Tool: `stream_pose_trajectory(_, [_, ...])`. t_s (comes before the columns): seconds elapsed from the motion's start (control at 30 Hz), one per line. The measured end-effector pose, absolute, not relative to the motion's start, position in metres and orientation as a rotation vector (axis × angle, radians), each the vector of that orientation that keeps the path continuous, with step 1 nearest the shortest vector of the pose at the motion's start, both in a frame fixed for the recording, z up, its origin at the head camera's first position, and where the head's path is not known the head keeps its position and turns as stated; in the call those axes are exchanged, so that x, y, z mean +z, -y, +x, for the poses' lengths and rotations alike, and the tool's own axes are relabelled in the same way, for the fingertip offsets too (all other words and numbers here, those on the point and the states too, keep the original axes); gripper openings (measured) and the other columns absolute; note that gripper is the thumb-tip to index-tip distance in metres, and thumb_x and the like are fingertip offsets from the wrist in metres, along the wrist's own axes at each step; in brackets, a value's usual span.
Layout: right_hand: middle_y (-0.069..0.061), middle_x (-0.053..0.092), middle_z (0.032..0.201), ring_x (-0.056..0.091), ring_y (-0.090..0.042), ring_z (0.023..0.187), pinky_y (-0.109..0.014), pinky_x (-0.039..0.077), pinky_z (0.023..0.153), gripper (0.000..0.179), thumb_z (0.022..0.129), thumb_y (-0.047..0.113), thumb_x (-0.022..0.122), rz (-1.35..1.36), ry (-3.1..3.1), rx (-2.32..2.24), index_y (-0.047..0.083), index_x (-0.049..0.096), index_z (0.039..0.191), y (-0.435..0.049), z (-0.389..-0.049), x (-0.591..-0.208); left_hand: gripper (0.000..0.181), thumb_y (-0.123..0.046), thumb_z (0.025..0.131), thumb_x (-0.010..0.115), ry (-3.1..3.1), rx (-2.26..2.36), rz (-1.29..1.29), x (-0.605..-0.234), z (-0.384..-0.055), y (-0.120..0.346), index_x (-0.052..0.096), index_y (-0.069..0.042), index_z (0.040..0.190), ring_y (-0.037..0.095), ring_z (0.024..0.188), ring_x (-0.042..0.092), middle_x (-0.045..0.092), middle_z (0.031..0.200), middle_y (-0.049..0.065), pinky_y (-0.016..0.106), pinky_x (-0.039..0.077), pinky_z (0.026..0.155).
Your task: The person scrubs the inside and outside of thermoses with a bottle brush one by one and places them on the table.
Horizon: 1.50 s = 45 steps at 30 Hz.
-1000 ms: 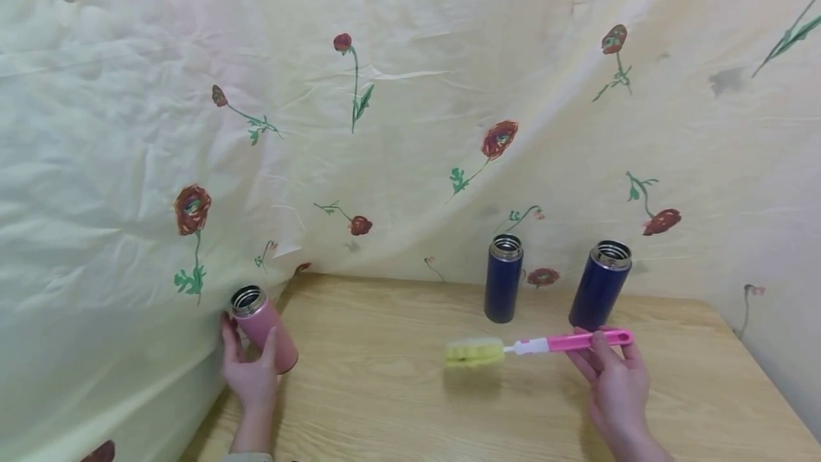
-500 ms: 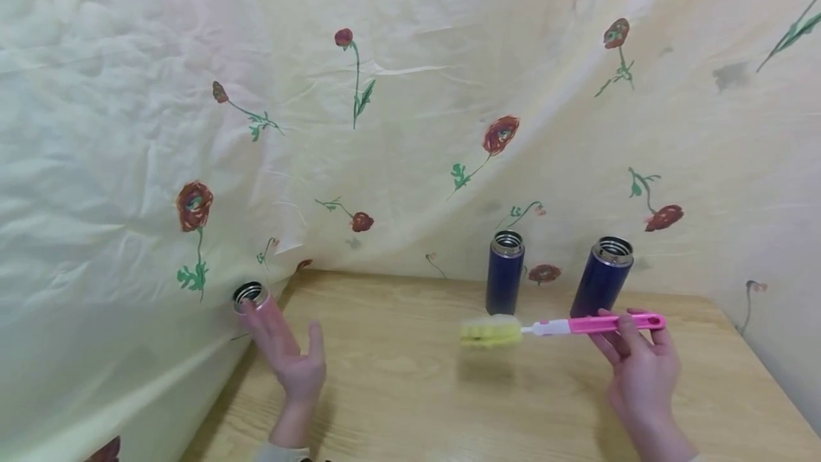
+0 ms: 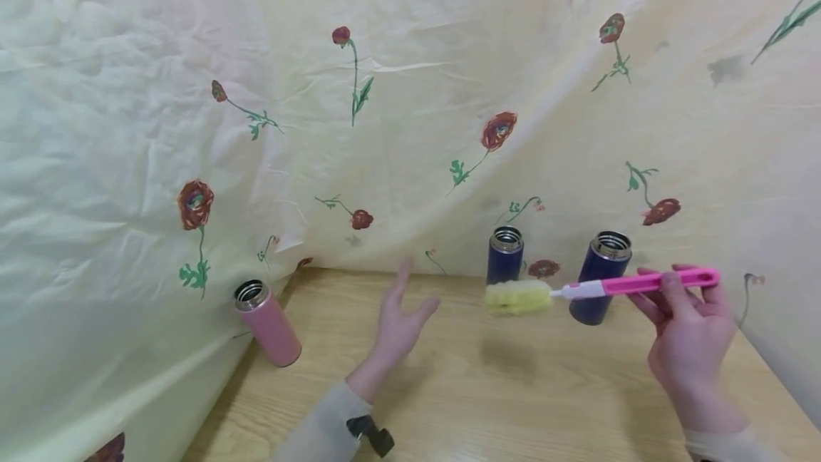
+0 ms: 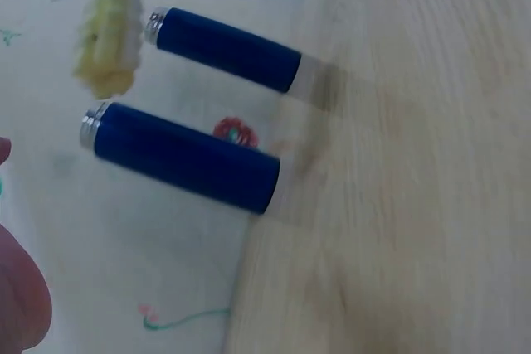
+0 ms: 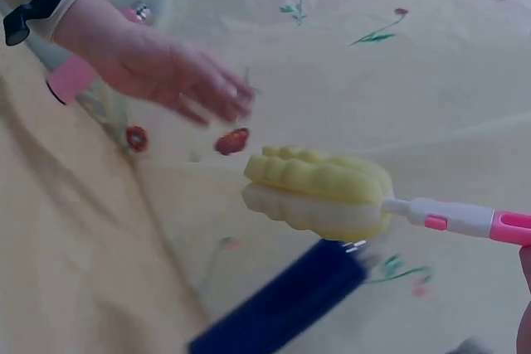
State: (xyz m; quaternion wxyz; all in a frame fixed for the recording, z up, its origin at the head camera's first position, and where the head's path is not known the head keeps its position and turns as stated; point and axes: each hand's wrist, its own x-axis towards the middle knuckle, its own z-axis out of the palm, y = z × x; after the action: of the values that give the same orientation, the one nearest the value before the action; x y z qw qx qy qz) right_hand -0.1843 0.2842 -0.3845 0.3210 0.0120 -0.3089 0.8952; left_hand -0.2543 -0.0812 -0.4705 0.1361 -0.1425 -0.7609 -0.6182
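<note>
My right hand (image 3: 693,337) pinches the pink-and-white handle of a sponge bottle brush (image 3: 519,298), its yellow and white head pointing left. In the head view the brush overlaps two dark blue bottles. The middle blue bottle (image 3: 504,255) and the right blue bottle (image 3: 601,273) stand uncapped with steel necks showing. My left hand (image 3: 398,319) holds nothing; its fingers are spread over the table between the pink bottle and the blue ones. The open pink bottle (image 3: 272,330) stands at the table's left. The left wrist view shows both blue bottles and the brush head (image 4: 108,43) near their mouths.
A wooden table (image 3: 462,419) lies under everything. A cream cloth (image 3: 410,162) with printed red flowers hangs behind the table and along its left side, close to the pink bottle. A black strap device (image 3: 370,435) sits on the left sleeve.
My left hand has let go of the pink bottle and moved right toward the middle. My right hand has raised the brush and carried it rightward. All three bottles stay in place.
</note>
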Motion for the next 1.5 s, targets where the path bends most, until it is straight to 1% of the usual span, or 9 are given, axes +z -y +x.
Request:
stream_pose_trajectory(0.3, [-0.028, 0.076, 0.107, 0.079, -0.034, 0.092, -0.042, 0.063, 0.074, 0.037, 0.093, 0.002, 0.080, 0.123, 0.970, 2.195, -0.009, 0.060, 0.122, -0.293, -0.215, -0.308, 0.086, -0.023, 0.089, 0.089, 2.156, -2.175, -0.326, -0.467, -0.307, 0.008, 0.045, -0.009, 0.161, 0.027, 0.149, 0.047, 0.050, 0.163, 0.005, 0.042, 0.036, 0.124])
stream_pose_trajectory(0.4, [-0.027, 0.076, 0.105, 0.079, -0.031, 0.086, -0.032, 0.064, 0.063, 0.036, 0.092, 0.005, 0.082, 0.147, 1.061, 2.105, -0.008, 0.063, 0.121, -0.291, -0.230, -0.293, 0.084, -0.017, 0.088, 0.090, 2.052, -2.269, -0.247, -0.474, -0.316, -0.012, 0.048, -0.007, 0.159, 0.026, 0.146, 0.051, 0.054, 0.159, 0.006, 0.040, 0.039, 0.123])
stream_pose_trajectory(0.5, [-0.025, 0.078, 0.101, 0.080, -0.027, 0.081, -0.023, 0.054, 0.043, 0.032, 0.094, 0.006, 0.081, 0.168, 1.145, 2.016, -0.007, 0.065, 0.118, -0.288, -0.246, -0.284, 0.079, -0.015, 0.086, 0.091, 1.975, -2.305, -0.147, -0.479, -0.322, -0.030, 0.054, -0.007, 0.155, 0.027, 0.144, 0.054, 0.059, 0.155, 0.006, 0.040, 0.040, 0.122])
stream_pose_trajectory(0.6, [-0.022, 0.078, 0.096, 0.080, -0.025, 0.082, -0.020, 0.059, 0.052, 0.028, 0.094, 0.004, 0.081, 0.208, 1.189, 1.969, -0.007, 0.067, 0.115, -0.284, -0.260, -0.276, 0.076, -0.016, 0.084, 0.093, 1.967, -2.267, -0.093, -0.481, -0.326, -0.045, 0.059, -0.008, 0.152, 0.030, 0.145, 0.053, 0.061, 0.153, 0.007, 0.042, 0.040, 0.122])
stream_pose_trajectory(0.73, [-0.016, 0.079, 0.092, 0.080, -0.021, 0.083, -0.034, 0.062, 0.074, 0.019, 0.096, 0.001, 0.077, 0.254, 1.338, 1.890, -0.004, 0.070, 0.112, -0.278, -0.276, -0.268, 0.077, -0.019, 0.083, 0.094, 2.008, -2.184, -0.072, -0.483, -0.330, -0.060, 0.060, -0.009, 0.151, 0.033, 0.146, 0.051, 0.060, 0.153, 0.007, 0.046, 0.039, 0.122])
stream_pose_trajectory(0.93, [0.001, 0.079, 0.094, 0.077, -0.007, 0.081, -0.023, 0.062, 0.072, 0.013, 0.103, 0.011, 0.071, 0.146, 1.753, 1.614, 0.011, 0.070, 0.116, -0.269, -0.289, -0.258, 0.079, -0.020, 0.084, 0.094, 2.092, -2.092, -0.095, -0.486, -0.331, -0.071, 0.058, -0.009, 0.153, 0.030, 0.146, 0.051, 0.058, 0.155, 0.008, 0.049, 0.037, 0.123])
stream_pose_trajectory(1.1, [-0.013, 0.079, 0.109, 0.068, 0.008, 0.077, -0.011, 0.057, 0.066, 0.023, 0.107, 0.027, 0.064, 0.050, 2.052, 1.211, 0.010, 0.066, 0.122, -0.258, -0.294, -0.243, 0.076, -0.021, 0.082, 0.095, 2.099, -2.053, -0.116, -0.485, -0.332, -0.077, 0.062, -0.011, 0.151, 0.026, 0.143, 0.055, 0.062, 0.151, 0.008, 0.047, 0.040, 0.122])
stream_pose_trajectory(1.33, [-0.025, 0.076, 0.113, 0.077, -0.034, 0.089, -0.010, 0.046, 0.051, 0.032, 0.110, 0.026, 0.059, 0.068, 2.238, 0.907, -0.002, 0.061, 0.125, -0.229, -0.303, -0.225, 0.071, -0.006, 0.076, 0.096, 1.929, -2.144, -0.056, -0.484, -0.332, -0.090, 0.069, -0.010, 0.141, 0.027, 0.135, 0.062, 0.069, 0.141, 0.011, 0.044, 0.045, 0.118])
stream_pose_trajectory(1.5, [-0.026, 0.075, 0.116, 0.075, -0.038, 0.090, -0.028, 0.057, 0.058, 0.033, 0.112, 0.028, 0.059, 0.220, 2.392, 0.902, -0.001, 0.060, 0.129, -0.207, -0.314, -0.219, 0.071, -0.006, 0.074, 0.097, 1.902, -2.162, -0.011, -0.484, -0.334, -0.093, 0.071, -0.010, 0.139, 0.027, 0.130, 0.066, 0.071, 0.137, 0.011, 0.043, 0.051, 0.113])
